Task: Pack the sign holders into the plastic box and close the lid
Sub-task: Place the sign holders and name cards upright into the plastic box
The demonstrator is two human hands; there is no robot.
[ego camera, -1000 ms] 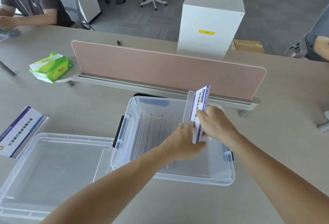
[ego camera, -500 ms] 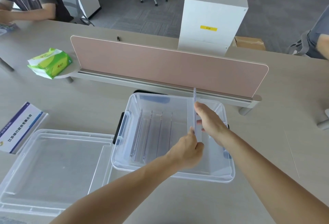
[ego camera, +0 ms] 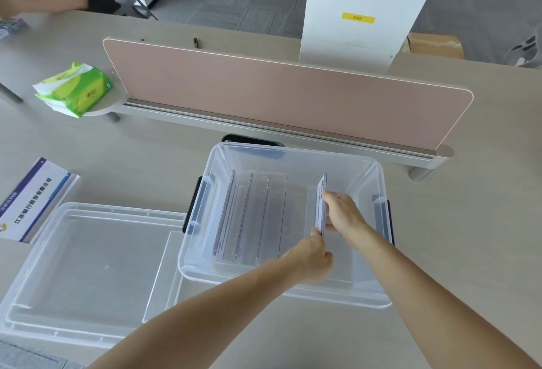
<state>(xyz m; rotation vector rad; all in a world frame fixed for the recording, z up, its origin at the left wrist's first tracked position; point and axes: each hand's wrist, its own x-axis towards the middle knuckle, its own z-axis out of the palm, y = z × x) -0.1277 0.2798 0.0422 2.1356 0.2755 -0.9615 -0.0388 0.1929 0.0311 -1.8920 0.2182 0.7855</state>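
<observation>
A clear plastic box (ego camera: 192, 254) stands open on the table with several transparent sign holders (ego camera: 249, 216) upright in a row inside it. Both my hands hold one more sign holder (ego camera: 321, 198), edge-on and upright, inside the box to the right of the row. My left hand (ego camera: 311, 257) pinches its near end and my right hand (ego camera: 343, 216) grips its right side. The clear lid (ego camera: 82, 269) lies flat on the table left of the box. Another sign holder (ego camera: 35, 198) with a blue and white card lies at the far left.
A pink divider panel (ego camera: 278, 95) runs across the table just behind the box. A green tissue pack (ego camera: 73, 90) sits at its left end. A person sits at the far left, and a white cabinet (ego camera: 363, 10) stands beyond the table.
The held sign holder has turned edge-on and come down from above the rim into the box. Both hands went down with it.
</observation>
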